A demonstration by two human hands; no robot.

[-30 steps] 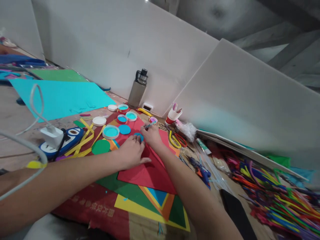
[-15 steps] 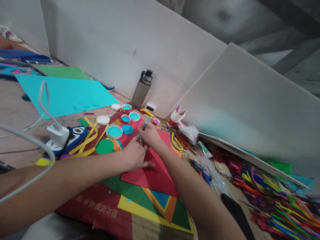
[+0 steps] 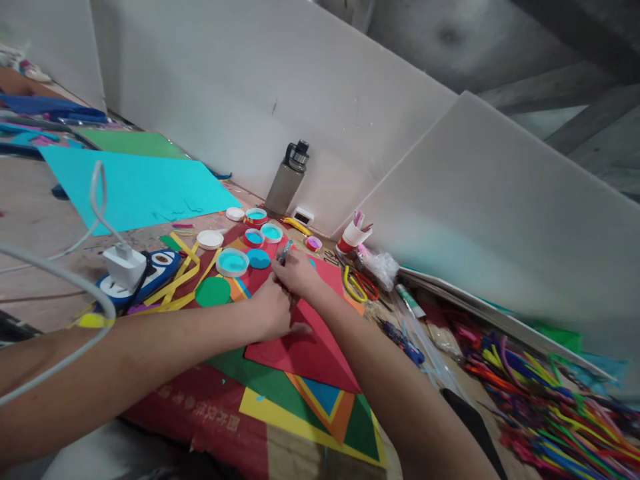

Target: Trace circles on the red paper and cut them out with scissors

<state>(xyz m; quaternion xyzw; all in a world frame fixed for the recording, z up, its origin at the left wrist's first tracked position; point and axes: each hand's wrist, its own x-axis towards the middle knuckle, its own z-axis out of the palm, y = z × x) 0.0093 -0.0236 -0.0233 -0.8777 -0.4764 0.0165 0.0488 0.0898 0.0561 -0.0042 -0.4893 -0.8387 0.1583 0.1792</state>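
My right hand [image 3: 294,270] is closed round a slim pen [image 3: 285,251] with a light bluish, shiny barrel, held over the red sheet [image 3: 280,357]. Against it lies my left hand [image 3: 271,308], pressed on the same sheet with its thumb spread out; its fingertips are partly hidden behind the right hand. To the left of the hands are a blue paper circle [image 3: 259,259], a green paper circle [image 3: 213,291] and a round white-rimmed lid [image 3: 233,263] with a turquoise inside. A bit of blue [image 3: 313,263] shows just past my right hand.
Behind the hands stand a bottle [image 3: 287,179] and a cup of pens [image 3: 354,237]. Yellow-handled scissors [image 3: 355,285], a blue glue gun [image 3: 407,347] and many pipe cleaners [image 3: 565,407] lie to the right. A white cable and plug [image 3: 123,267] crosses the left side.
My right hand has shifted slightly left and down, closer over the left fingers. A blue bit beside it now shows on its right. The whole view has moved slightly.
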